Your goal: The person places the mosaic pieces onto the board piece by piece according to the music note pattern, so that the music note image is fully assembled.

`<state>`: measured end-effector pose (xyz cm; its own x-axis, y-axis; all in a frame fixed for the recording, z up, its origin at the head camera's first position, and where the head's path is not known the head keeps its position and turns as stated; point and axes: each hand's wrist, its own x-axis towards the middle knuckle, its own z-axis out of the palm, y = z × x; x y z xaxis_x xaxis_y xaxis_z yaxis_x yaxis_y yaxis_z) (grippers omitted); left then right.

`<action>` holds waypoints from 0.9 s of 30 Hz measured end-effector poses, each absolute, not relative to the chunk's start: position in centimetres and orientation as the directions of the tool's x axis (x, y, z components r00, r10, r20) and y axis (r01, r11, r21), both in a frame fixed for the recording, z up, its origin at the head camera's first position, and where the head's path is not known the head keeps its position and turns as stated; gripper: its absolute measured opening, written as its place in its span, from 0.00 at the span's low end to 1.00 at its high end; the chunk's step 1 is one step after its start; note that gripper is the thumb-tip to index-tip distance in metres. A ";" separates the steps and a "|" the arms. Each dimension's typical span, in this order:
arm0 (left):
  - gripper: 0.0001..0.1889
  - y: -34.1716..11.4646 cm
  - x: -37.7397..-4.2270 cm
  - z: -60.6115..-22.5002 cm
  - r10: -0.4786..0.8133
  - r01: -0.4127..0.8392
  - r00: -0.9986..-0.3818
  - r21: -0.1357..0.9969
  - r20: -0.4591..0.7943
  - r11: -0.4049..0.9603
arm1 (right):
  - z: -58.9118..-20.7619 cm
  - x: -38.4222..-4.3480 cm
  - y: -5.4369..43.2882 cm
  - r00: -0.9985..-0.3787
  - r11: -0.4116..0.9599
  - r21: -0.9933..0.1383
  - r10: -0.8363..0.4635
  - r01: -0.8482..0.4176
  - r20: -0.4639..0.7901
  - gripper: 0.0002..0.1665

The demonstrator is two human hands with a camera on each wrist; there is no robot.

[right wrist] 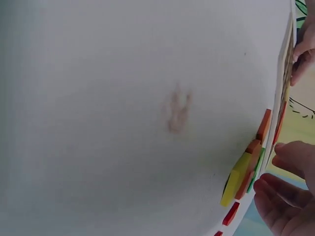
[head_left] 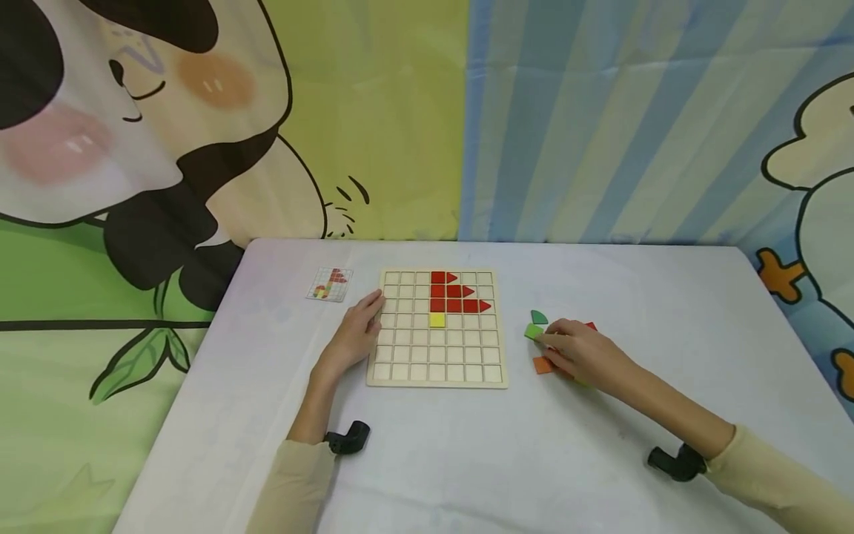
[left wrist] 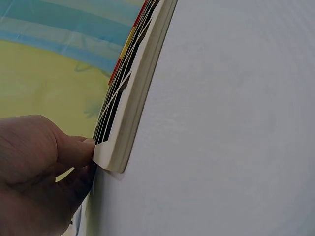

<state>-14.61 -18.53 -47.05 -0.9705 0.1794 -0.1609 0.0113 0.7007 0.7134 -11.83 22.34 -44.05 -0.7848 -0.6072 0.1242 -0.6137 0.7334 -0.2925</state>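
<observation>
The wooden grid board [head_left: 400,348] lies mid-table, with red squares and triangles [head_left: 454,291] in its upper rows and a yellow square [head_left: 437,320] below them. My left hand [head_left: 356,330] rests along the board's left edge; in the left wrist view its thumb [left wrist: 78,151] touches the frame near a corner. To the right of the board, my right hand [head_left: 583,352] reaches over loose pieces, fingertips right at a light green square [head_left: 533,331]. In the right wrist view a gap shows between thumb and fingers [right wrist: 280,191]. The hand partly hides the pieces under it.
A dark green quarter-round piece [head_left: 538,317] lies just beyond the green square, and an orange square [head_left: 543,365] nearer me. A red piece [head_left: 591,325] and yellow pieces [right wrist: 235,182] are beside the right hand. A small pattern card [head_left: 330,284] lies left of the board.
</observation>
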 end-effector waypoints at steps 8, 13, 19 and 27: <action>0.29 -18.4 -14.5 -46.9 0.175 0.006 -0.970 0.706 -0.168 0.708 | -44.3 -12.9 20.8 -0.846 0.792 -0.325 -0.530 -0.517 0.053 0.05; 0.29 -18.4 -14.5 -46.8 0.168 0.003 -0.972 0.707 -0.164 0.707 | -44.4 -12.7 20.7 -0.854 0.802 -0.313 -0.517 -0.509 0.065 0.03; 0.29 -18.3 -14.5 -46.9 0.169 -0.003 -0.971 0.710 -0.172 0.704 | -44.6 -13.1 20.9 -0.845 0.787 -0.330 -0.532 -0.521 0.065 0.06; 0.29 -18.4 -14.5 -47.0 0.169 0.009 -0.973 0.707 -0.156 0.707 | -44.2 -13.8 19.5 -0.767 0.663 -0.428 -0.629 -0.614 0.127 0.07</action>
<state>-14.49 -18.42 -46.98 -0.9732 0.1687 -0.1564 0.0089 0.7069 0.7073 -13.80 19.48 -44.24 -0.7672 -0.6286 0.1274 -0.6142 0.6628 -0.4283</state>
